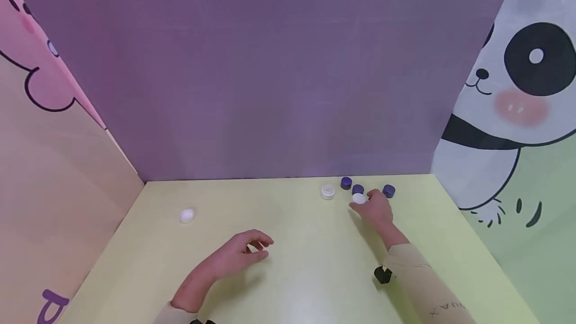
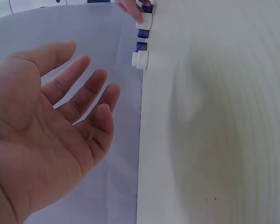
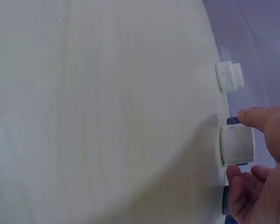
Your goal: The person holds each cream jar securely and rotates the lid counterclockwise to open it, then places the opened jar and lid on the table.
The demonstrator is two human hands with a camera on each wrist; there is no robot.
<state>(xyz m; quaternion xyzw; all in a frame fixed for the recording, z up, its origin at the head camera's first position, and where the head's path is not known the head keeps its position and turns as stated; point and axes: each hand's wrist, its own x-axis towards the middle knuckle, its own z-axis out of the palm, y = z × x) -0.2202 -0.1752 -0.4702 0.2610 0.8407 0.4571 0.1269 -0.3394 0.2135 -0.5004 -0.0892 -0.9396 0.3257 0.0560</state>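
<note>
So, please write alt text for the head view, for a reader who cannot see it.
A person's right hand grips a white jar near the back of a pale table, with small purple pieces and another white jar beside it. The left hand, relaxed, holds nothing; a round white object lies towards the left.

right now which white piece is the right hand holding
The straight-sided jar, between thumb and fingers of the right hand; no hand touches the narrow-necked jar to its left or the white disc at far left.

We see a purple backdrop (image 1: 288,74) behind the pale-yellow tabletop (image 1: 279,204), a panda-printed panel (image 1: 517,129) at right and a pink-and-beige cartoon panel (image 1: 58,164) at left.
</note>
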